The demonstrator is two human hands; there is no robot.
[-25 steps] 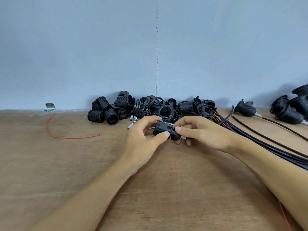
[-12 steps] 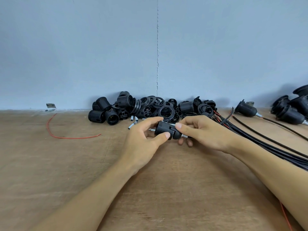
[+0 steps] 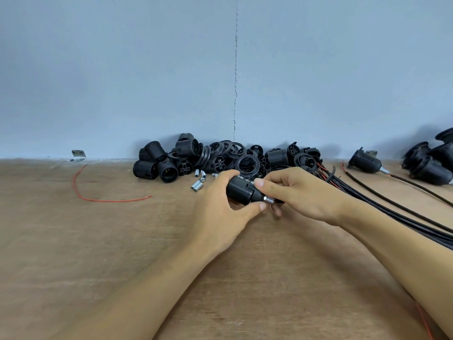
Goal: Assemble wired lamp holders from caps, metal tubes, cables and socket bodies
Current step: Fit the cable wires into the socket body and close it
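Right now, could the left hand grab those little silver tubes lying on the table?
Probably, but it must let go first: the left hand grips the lamp holder. The silver tubes lie just beside it on the table, with nothing between.

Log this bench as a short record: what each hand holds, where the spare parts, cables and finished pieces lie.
Left hand: grips the lamp holder by its threaded body
Right hand: pinches its cap end, by the metal tube
Spare parts: black pile against the wall, loose tubes before it
Cables: bundle on right
Finished holders: far right
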